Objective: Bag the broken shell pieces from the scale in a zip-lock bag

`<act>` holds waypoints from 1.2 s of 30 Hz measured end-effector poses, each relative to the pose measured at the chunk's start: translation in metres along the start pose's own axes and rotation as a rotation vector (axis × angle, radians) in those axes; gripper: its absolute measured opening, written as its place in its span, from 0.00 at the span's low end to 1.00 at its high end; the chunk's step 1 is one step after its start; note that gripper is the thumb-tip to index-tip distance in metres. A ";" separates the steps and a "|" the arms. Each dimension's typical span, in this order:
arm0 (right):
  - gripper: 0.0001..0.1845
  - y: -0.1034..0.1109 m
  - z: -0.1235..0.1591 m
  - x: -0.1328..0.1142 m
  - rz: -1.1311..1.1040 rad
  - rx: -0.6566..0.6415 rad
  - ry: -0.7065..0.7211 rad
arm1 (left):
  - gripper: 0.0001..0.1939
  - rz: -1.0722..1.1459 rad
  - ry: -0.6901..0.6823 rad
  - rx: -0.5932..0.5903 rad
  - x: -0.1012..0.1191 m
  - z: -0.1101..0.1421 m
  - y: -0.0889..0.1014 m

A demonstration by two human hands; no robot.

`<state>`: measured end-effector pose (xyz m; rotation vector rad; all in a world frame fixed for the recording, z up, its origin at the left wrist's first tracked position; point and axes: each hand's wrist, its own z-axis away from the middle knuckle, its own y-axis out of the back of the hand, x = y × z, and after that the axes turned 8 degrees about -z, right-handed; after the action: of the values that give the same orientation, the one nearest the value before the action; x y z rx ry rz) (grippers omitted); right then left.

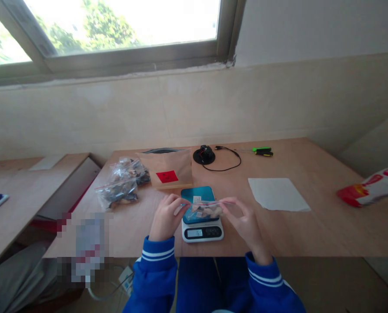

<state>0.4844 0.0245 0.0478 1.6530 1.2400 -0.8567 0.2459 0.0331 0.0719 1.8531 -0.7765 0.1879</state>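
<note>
Between my hands is a small clear zip bag [207, 211] with pale brownish pieces inside. My left hand [169, 216] pinches the left end of its top edge, and my right hand [242, 219] pinches the right end. Directly behind and below the bag is a kitchen scale [202, 234] with a blue top and a white front. The scale's display is lit, but its digits are too small to read surely. Whether the bag touches the scale's top I cannot tell.
Filled clear bags [118, 191] lie at left beside a brown pouch [171, 167] with a red label. Farther back are a black round device [204, 155] with a cable and screwdrivers [262, 151]. A white sheet [277, 194] and a red-white packet [373, 187] lie at right.
</note>
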 end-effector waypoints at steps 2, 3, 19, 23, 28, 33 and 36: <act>0.08 0.003 -0.001 -0.006 0.056 -0.028 0.015 | 0.07 -0.017 -0.051 -0.057 0.001 -0.007 0.006; 0.08 0.004 -0.002 -0.007 0.080 -0.037 0.018 | 0.07 -0.024 -0.075 -0.080 0.002 -0.011 0.009; 0.11 -0.015 0.003 -0.016 0.438 0.064 0.150 | 0.04 -0.066 -0.005 -0.003 0.016 0.003 -0.011; 0.10 -0.009 0.006 -0.016 0.442 0.004 0.192 | 0.03 -0.072 0.068 0.060 0.022 0.015 -0.019; 0.05 -0.004 0.006 -0.016 0.497 -0.094 0.307 | 0.03 -0.068 0.123 0.079 0.025 0.026 -0.026; 0.08 -0.008 0.001 -0.018 0.529 -0.147 0.369 | 0.03 -0.061 0.137 0.086 0.027 0.028 -0.027; 0.08 -0.007 -0.003 -0.015 0.539 -0.173 0.395 | 0.03 -0.045 0.144 0.073 0.028 0.027 -0.025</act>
<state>0.4742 0.0225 0.0604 1.9344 1.0022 -0.0929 0.2766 0.0030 0.0538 1.9011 -0.6350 0.3205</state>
